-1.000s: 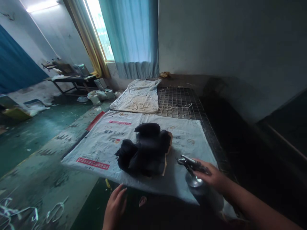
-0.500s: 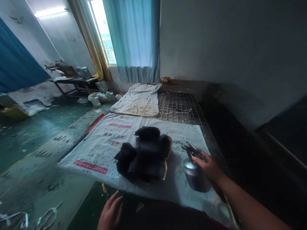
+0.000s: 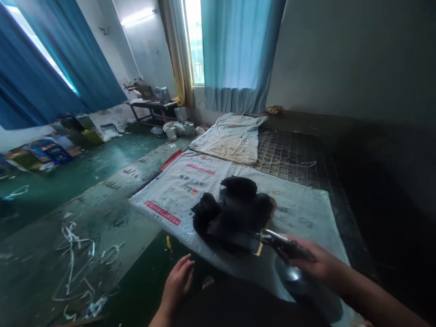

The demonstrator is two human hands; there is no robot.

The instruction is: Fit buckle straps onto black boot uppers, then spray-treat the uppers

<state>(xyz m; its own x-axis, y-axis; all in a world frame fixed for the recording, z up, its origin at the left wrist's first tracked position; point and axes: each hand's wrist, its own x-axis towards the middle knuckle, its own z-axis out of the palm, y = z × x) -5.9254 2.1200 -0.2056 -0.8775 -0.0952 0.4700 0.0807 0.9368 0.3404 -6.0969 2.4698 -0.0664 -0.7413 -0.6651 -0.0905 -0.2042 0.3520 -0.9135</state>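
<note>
My right hand is wrapped round the grip of a spray gun. Under the gun is its rounded metal cup, blurred and in shadow. The gun's nozzle points left, close to the near right corner of a pile of black cloth-like pieces. A tan edge shows along the right side of that pile. My left hand is held low in front of the table's near edge, empty, fingers apart and slightly bent.
Printed white sacking covers the table under the black pieces. Behind it lie a stained white cloth and a wire grid. Tangled white straps litter the floor at left. A bench stands by the far wall.
The spray gun has moved with my right hand toward me and in close to the black pieces. The view has turned left. My left hand remains low and empty.
</note>
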